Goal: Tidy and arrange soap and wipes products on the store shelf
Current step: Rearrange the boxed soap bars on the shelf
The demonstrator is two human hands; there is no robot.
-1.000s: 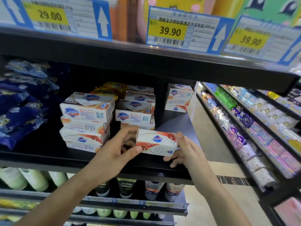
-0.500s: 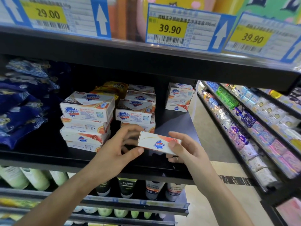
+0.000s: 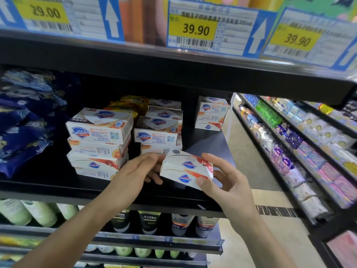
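So it's a black store shelf [image 3: 48, 182], pretty dim inside, with yellow price tags [image 3: 195, 29] clipped along the shelf edge above. Far left there's a pile of dark blue wipes packs [image 3: 23, 120] slumped against each other. Next to them sits a stack of white soap boxes [image 3: 98, 142], four high and a bit crooked, then a second stack [image 3: 158, 130] just beside it, with a yellow pack [image 3: 129, 104] tucked behind the two.

The left hand [image 3: 133, 175] has its fingers curled against the left end of a loose soap box [image 3: 186, 170], and the right hand [image 3: 224, 182] pinches the other end, thumb on the front face and fingers behind. The box is tilted, held up off the shelf near the front edge, right in front of the second stack.

Right of that there's open black shelf surface, with a small stack of soap boxes [image 3: 211, 114] way at the back corner. The shelf ends there and you see tan aisle floor [image 3: 251, 167], then another shelving run [image 3: 301, 144] full of pastel packs going off into the distance. Below, bottles and tubes [image 3: 148, 222] line the lower shelf.
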